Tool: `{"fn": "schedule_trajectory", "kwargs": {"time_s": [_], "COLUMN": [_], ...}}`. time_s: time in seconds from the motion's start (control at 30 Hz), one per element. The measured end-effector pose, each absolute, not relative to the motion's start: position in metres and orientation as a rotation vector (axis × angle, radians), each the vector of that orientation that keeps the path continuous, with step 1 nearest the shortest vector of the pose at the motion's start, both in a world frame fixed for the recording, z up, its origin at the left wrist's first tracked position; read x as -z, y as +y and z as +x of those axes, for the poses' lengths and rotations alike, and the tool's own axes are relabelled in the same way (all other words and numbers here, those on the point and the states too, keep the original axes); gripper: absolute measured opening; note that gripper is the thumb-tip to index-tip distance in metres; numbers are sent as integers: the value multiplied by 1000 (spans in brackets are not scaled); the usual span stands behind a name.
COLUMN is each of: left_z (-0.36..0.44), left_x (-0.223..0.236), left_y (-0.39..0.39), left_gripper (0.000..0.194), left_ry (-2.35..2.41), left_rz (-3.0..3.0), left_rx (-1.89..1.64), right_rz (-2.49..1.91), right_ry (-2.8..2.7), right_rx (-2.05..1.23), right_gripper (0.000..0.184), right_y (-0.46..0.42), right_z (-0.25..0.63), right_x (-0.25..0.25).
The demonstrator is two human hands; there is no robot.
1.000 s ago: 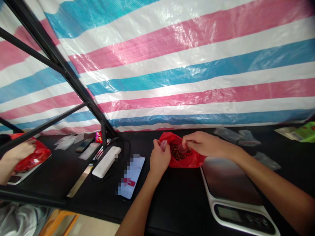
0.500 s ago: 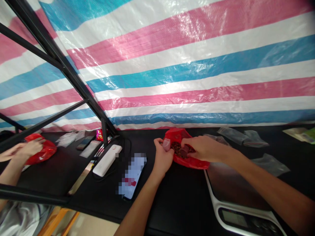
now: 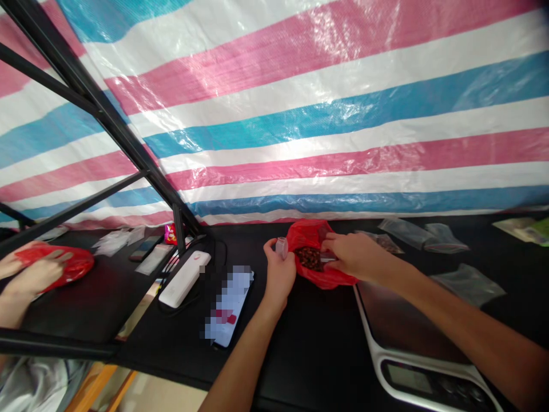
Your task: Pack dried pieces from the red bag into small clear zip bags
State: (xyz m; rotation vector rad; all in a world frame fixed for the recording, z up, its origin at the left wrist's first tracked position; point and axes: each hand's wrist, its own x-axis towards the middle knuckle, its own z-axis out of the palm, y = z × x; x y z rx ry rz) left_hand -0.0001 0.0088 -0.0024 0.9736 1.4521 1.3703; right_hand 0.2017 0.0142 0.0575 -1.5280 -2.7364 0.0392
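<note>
A red plastic bag (image 3: 315,229) lies opened on the black table, with small dark reddish-brown pieces (image 3: 309,257) inside, like dried peppercorns. At the bag's left edge, my left hand (image 3: 279,274) is closed around a small clear plastic container (image 3: 282,247), perhaps a cup or tube. My right hand (image 3: 354,252) reaches into the bag from the right. Its fingers are closed on a small clear plastic piece (image 3: 328,258) among the brown pieces; the fingers hide its full shape. A kitchen scale (image 3: 412,320) stands under my right forearm.
Left of my arm lie a phone (image 3: 231,312) and a white power bank (image 3: 185,279) with a cable. Clear plastic bags (image 3: 469,285) lie at right. A black metal frame (image 3: 124,143) crosses the left, where another person's hands (image 3: 40,274) hold a red bag.
My right fingers have shifted in the bag, uncovering more brown pieces; the piece they hold now looks clear. My left hand has tilted its container upright. The other person's hands moved left.
</note>
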Motion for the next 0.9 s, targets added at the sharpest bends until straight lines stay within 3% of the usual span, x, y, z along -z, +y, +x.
{"fn": "schedule_trajectory", "kwargs": {"time_s": [0.6, 0.9], "left_z": [6, 4], "left_x": [17, 9], "left_y": [10, 4], "left_gripper": [35, 41], "left_ry": [1258, 1354], "left_rz": [916, 1036], "left_rx": [-1367, -1332], "right_rz": [-1592, -1533], "right_ry": [-2699, -2741], "right_rx": [-150, -138], "right_gripper": [25, 32], "right_y": [14, 9], "right_z": [196, 197], "right_x": [-49, -52]}}
